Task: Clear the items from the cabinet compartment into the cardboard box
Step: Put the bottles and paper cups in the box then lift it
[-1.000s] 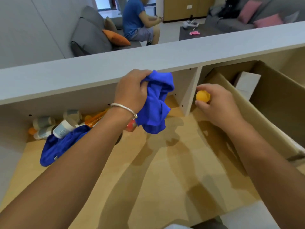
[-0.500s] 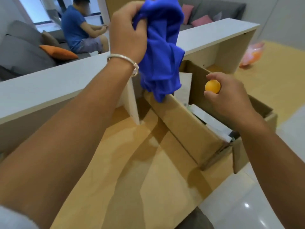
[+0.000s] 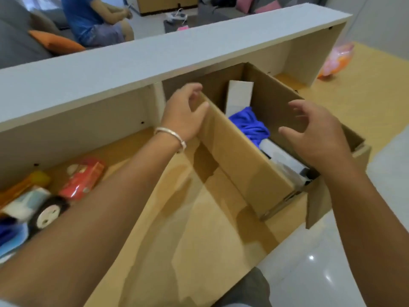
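Note:
The cardboard box point(image 3: 241, 165) stands in the right cabinet compartment, its top open. A blue cloth point(image 3: 250, 125) lies inside it beside white packages point(image 3: 281, 158) and an upright white box point(image 3: 240, 94). My left hand point(image 3: 186, 116) hovers at the box's left wall with its fingers spread and empty. Over the box's right side my right hand point(image 3: 318, 134) is open and holds nothing. The orange ball is out of sight. In the left compartment lie a red packet point(image 3: 83, 180), a toy car point(image 3: 33, 209), an orange item point(image 3: 24, 185) and blue fabric point(image 3: 8, 235).
The white cabinet top point(image 3: 110, 69) runs across the view above the compartments. A person in a blue shirt point(image 3: 93, 21) sits on a grey sofa behind it. A pink and orange bag point(image 3: 338, 60) lies on the wooden floor at right. White tile floor point(image 3: 354, 251) is at lower right.
My left hand let go of the blue cloth, which now lies in the box. My right hand released the orange ball. Both hands came down open over the box.

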Tool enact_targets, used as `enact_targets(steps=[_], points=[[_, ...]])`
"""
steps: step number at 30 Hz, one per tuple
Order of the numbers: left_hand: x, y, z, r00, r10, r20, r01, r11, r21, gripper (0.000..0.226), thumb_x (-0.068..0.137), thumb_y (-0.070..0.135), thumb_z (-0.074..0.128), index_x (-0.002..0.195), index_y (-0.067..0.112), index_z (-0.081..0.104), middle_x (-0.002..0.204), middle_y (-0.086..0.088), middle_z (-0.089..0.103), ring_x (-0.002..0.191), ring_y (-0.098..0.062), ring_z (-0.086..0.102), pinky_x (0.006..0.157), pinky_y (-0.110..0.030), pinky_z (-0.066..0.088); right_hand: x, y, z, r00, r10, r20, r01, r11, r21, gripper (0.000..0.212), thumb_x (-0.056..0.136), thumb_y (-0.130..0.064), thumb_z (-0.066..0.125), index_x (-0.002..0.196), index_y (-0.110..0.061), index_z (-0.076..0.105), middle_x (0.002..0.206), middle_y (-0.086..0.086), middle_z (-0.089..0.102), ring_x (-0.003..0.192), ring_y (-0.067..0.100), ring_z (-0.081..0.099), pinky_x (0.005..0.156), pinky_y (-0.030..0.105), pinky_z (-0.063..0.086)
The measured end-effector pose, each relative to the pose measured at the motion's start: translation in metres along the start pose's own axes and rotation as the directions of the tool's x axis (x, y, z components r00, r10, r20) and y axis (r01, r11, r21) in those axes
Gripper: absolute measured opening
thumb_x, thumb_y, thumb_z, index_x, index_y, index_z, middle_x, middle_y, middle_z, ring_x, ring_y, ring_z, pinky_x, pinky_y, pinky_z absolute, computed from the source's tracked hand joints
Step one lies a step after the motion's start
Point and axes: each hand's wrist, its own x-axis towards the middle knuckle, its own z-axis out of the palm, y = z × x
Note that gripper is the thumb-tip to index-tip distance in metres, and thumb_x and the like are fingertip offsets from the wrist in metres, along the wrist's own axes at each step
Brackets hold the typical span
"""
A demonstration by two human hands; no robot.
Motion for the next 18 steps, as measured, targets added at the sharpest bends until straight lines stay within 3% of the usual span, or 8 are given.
enact_targets(steps=[7,10,13,18], points=[[-0.125,-0.118,-0.095,0.97,-0.233,-0.065,0.242,0.923,0.298,0.049,0.087,0.025,0.067,0.132,0.015,0.053,0.125,-0.008,0.058,0.117,-0.022,0.055,0.101,-0.036,0.043,-0.043,-0.095,0.046,0.963,-0.238,0.131,0.21,0.958,0.197,0.057,0.083,-0.024,0.074,0.136,-0.025,0.051,0.125,-0.008,0.056,0.113,0.009,0.053,0.096,0.028,0.042],[-0.179,-0.146,-0.14,0.943,-0.308,-0.124,0.331,0.884,0.331,0.051,0.087,0.027,0.066,0.134,0.017,0.05,0.132,-0.005,0.054,0.123,-0.021,0.051,0.104,-0.037,0.041,-0.058,-0.136,0.082,0.923,-0.317,0.217,0.271,0.938,0.219,0.06,0.082,-0.025,0.075,0.137,-0.024,0.051,0.133,-0.003,0.056,0.12,0.013,0.052,0.103,0.034,0.042],[-0.221,-0.162,-0.178,0.891,-0.398,-0.218,0.453,0.805,0.384,0.05,0.088,0.03,0.065,0.134,0.02,0.049,0.128,-0.003,0.054,0.117,-0.022,0.052,0.094,-0.033,0.043,-0.076,-0.171,0.118,0.871,-0.351,0.344,0.284,0.93,0.232,0.062,0.083,-0.029,0.073,0.14,-0.027,0.047,0.136,-0.004,0.053,0.124,0.014,0.049,0.103,0.037,0.042],[-0.267,-0.181,-0.22,0.801,-0.5,-0.33,0.593,0.739,0.321,0.051,0.087,0.027,0.066,0.135,0.021,0.048,0.127,-0.002,0.053,0.117,-0.021,0.05,0.093,-0.033,0.042,-0.103,-0.208,0.176,0.777,-0.401,0.485,0.338,0.916,0.216,0.066,0.083,-0.034,0.072,0.142,-0.029,0.041,0.141,-0.006,0.049,0.13,0.014,0.045,0.105,0.04,0.043]])
